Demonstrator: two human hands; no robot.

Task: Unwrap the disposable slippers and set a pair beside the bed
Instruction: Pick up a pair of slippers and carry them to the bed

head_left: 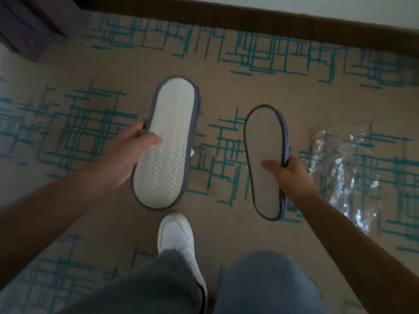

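Observation:
I hold one disposable slipper in each hand above the patterned carpet. The left slipper shows its white ribbed sole with a grey rim, and my left hand grips its left edge with the thumb on the sole. The right slipper shows a smooth beige face edged in grey; my right hand grips its right edge, thumb on top. The empty clear plastic wrapper lies crumpled on the carpet to the right.
A beige carpet with teal line patterns covers the floor. A dark wooden skirting runs along the far wall. A dark purple fabric mass fills the top left corner. My white shoe and grey trouser legs are below.

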